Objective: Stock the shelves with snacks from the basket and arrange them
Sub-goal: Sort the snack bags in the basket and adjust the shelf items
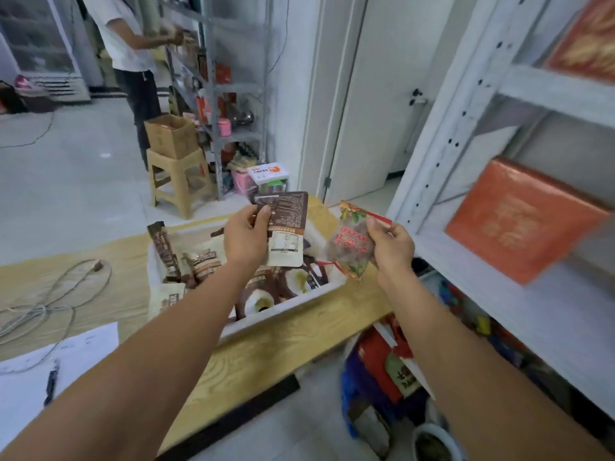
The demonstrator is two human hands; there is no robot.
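Beside the white metal shelf rack (pixel 549 311), the white plastic basket (pixel 286 312) sat mostly full. The left hand (pixel 244 242) gripped brown-and-white pouches (pixel 288 224), the right hand (pixel 394 249) pinched a red-and-clear packet (pixel 351 247), both apparently unshelved.

The person is working bare-armed, the left hand (pixel 245 241) and right hand (pixel 395 249) both uncovered, forearms (pixel 173 331) showing bare to the frame's edge.

Small shop stockroom: white metal shelving (pixel 466 134) holding boxed goods (pixel 522 221), white bin (pixel 286 314) of snack packets.
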